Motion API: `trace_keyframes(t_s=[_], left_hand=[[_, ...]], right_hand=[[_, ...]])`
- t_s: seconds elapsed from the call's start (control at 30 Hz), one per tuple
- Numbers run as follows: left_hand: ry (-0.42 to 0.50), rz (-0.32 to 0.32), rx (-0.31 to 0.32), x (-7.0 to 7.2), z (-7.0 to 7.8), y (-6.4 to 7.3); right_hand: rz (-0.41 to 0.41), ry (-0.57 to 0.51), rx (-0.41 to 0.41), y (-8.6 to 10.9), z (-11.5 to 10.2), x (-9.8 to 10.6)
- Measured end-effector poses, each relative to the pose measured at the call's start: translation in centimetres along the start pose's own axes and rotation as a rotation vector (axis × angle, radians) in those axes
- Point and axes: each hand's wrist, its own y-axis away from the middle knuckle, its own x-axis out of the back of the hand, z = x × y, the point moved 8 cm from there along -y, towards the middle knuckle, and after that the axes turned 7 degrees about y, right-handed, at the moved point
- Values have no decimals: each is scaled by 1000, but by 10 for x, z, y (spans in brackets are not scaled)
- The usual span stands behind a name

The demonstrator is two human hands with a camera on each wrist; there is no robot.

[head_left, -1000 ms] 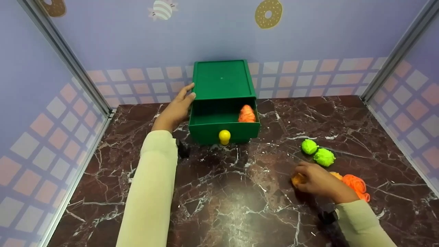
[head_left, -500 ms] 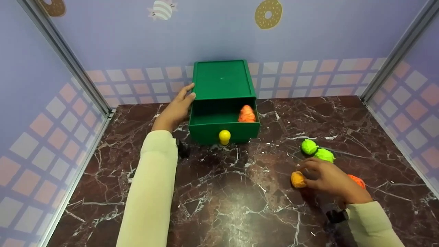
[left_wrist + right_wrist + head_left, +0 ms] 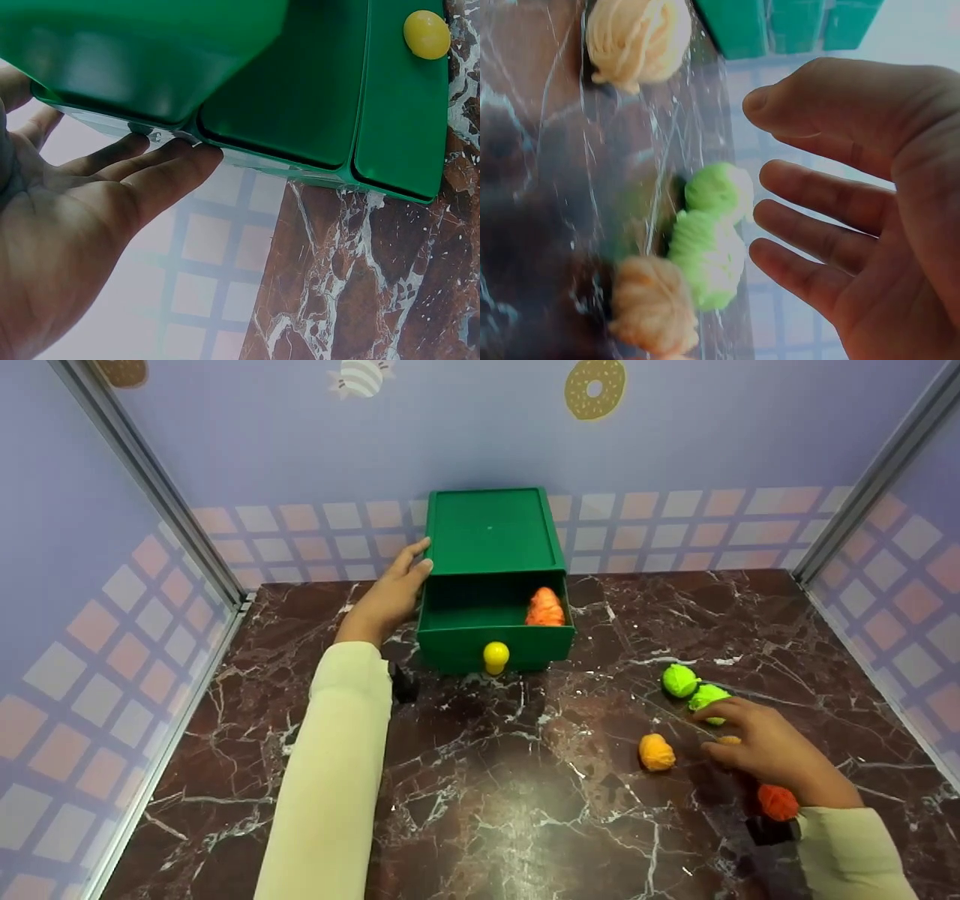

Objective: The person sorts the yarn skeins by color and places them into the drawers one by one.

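Note:
My left hand (image 3: 386, 600) lies along the left side of a green drawer box (image 3: 491, 532), its straight fingers touching the side wall in the left wrist view. The pulled-out drawer (image 3: 454, 646) has a yellow knob (image 3: 496, 655) and holds an orange yarn ball (image 3: 545, 607). Over the tabletop at right, my right hand (image 3: 776, 750) is empty, with fingers relaxed and apart. Left of it sits a yellow-orange yarn ball (image 3: 657, 752). Two bright green yarn balls (image 3: 680, 680) lie just beyond its fingertips. A second yellow-orange yarn ball (image 3: 654, 304) is mostly hidden beneath this hand in the head view.
A red-orange yarn ball (image 3: 778, 802) shows by the right wrist. The dark red marbled tabletop (image 3: 480, 780) is enclosed by printed panels (image 3: 300, 435) at the back and both sides. The box stands near the back panel.
My right hand has let go of the yellow-orange yarn ball and moved right, leaving it on the tabletop. My left hand stays at the box. The head view has shifted slightly.

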Motion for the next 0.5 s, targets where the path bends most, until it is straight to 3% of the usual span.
trace_keyframes(t_s=[0.27, 0.5], left_hand=[[-28, 37, -3, 8, -15, -17], [-27, 39, -17, 9, -18, -20]], right_hand=[[-36, 14, -85, 10, 21, 5], [-85, 39, -144, 20, 38, 5]])
